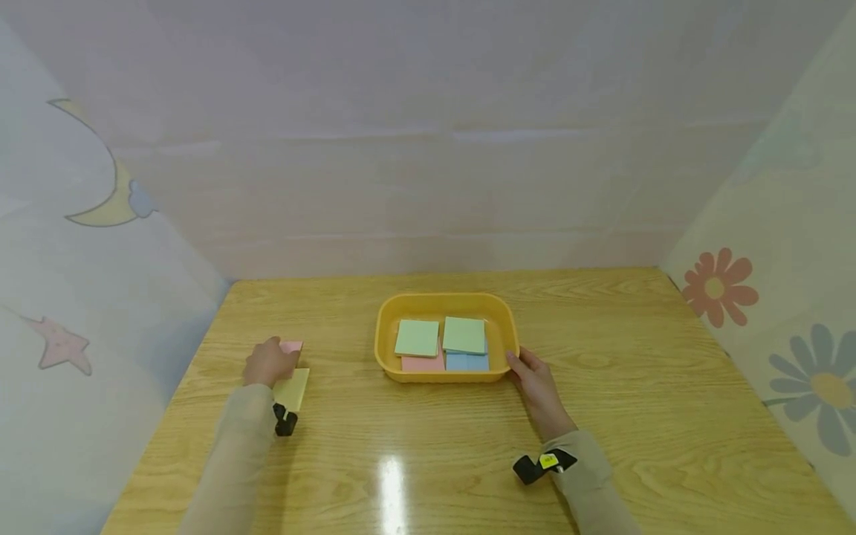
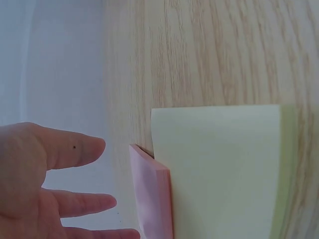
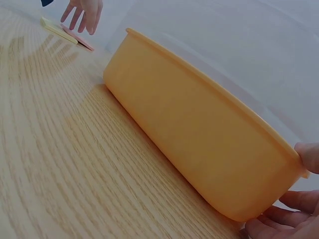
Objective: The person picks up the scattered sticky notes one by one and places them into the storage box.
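Note:
My left hand (image 1: pixel 269 362) is over the left side of the table, just above a pink sticky-note pad (image 1: pixel 291 346). Its fingers are extended and apart, holding nothing, and a gap to the pad shows in the left wrist view. The pink pad (image 2: pixel 146 191) leans partly over a pale yellow sticky-note pad (image 2: pixel 219 164). At the front right corner of a yellow plastic basin (image 3: pixel 189 124), my right hand (image 1: pixel 540 390) grips the rim, thumb on top and fingers curled beneath. Inside the basin lie two light green pads (image 1: pixel 417 338) over a pink pad (image 1: pixel 423 363) and blue pads (image 1: pixel 467 362).
The wooden table (image 1: pixel 414 416) meets a pale fabric wall (image 1: pixel 435 193) behind it. Printed side panels stand left and right, with a moon (image 1: pixel 120 200) and flowers (image 1: pixel 718 288). Black wrist cameras (image 1: pixel 286 422) are strapped to both arms.

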The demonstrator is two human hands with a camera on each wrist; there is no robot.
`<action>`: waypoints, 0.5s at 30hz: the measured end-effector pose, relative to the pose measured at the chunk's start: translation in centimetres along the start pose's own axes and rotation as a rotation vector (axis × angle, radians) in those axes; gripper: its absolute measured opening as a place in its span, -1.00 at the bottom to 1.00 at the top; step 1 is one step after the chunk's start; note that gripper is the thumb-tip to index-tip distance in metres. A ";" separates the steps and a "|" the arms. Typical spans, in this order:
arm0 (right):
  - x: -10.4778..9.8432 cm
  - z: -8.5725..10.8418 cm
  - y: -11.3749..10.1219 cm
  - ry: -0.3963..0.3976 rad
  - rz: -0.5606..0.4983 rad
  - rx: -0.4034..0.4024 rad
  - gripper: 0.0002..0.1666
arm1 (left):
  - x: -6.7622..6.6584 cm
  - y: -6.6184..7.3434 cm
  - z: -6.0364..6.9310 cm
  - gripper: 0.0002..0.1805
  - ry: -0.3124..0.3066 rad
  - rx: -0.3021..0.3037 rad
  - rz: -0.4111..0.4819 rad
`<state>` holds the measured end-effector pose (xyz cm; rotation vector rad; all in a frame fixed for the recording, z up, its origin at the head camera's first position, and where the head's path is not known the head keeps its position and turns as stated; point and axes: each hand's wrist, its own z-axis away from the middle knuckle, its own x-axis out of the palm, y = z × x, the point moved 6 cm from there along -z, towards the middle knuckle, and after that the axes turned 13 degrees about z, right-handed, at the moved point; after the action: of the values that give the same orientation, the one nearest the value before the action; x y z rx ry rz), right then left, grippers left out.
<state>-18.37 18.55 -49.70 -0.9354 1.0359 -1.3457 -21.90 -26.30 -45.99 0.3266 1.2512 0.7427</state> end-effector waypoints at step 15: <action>0.0 0.2 -0.2 -0.007 0.002 -0.019 -0.40 | -0.6 -1.7 -0.8 -0.56 0.045 -0.070 -0.028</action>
<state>-18.26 18.51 -49.48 -0.9525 1.0459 -1.3320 -22.13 -28.10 -46.83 0.2360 1.2662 0.7718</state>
